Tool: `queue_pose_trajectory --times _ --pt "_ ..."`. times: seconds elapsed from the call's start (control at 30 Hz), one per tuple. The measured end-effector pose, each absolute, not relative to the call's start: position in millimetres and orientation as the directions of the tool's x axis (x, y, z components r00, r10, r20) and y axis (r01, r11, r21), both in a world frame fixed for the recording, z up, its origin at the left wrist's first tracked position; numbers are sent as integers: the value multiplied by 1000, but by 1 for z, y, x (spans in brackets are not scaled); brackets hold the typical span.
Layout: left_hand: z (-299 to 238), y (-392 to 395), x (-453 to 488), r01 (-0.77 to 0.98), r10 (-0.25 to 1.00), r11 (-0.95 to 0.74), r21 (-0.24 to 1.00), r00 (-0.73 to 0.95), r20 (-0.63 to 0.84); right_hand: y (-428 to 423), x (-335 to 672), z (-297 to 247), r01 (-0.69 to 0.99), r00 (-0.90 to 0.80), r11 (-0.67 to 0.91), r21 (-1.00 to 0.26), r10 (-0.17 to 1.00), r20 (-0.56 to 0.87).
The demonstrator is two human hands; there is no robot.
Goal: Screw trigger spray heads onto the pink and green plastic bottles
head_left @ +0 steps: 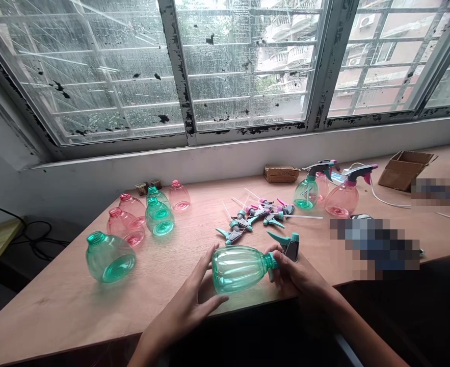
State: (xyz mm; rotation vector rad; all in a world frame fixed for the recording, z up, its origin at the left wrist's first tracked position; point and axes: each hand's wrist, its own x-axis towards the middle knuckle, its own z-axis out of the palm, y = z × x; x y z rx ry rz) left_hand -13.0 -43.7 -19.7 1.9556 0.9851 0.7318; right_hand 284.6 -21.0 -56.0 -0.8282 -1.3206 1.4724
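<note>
A clear green spray bottle (240, 269) lies sideways in front of me, its base to the left. My right hand (291, 272) is closed around the neck and the grey-and-teal trigger sprayer (291, 247) fitted there. At the base end, my left hand (190, 290) is spread, thumb below and fingers above, close to or lightly touching the plastic. Just beyond the bottle lies a pile of loose trigger sprayers (243, 223), teal and pink, with thin white tubes.
Green bottles (112, 260) and pink bottles (127, 224) without sprayers stand on the left of the wooden table (56, 306). Spray bottles with heads (342, 199) stand at the back right. Also there are a cardboard box (405, 171), a brown packet (282, 174), a white cable (385, 201) and blurred items.
</note>
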Motion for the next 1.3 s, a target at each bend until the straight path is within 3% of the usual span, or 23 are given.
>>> queue_pose_trajectory --times 0.53,0.87,1.0,1.3 --pt "-18 -41 -14 388 855 -304 870 515 69 -19 284 -58 -250 -327 18 -968 939 102" --pt "-22 -41 -14 311 855 -261 914 514 69 -21 285 -57 -233 -368 4 -972 925 92" --pt "-21 -38 -16 248 847 -257 934 523 95 -20 285 -59 -250 -351 -6 -968 933 84" --pt "-27 -32 -16 289 865 -320 902 478 154 -20 286 -58 -253 -329 16 -967 939 102"
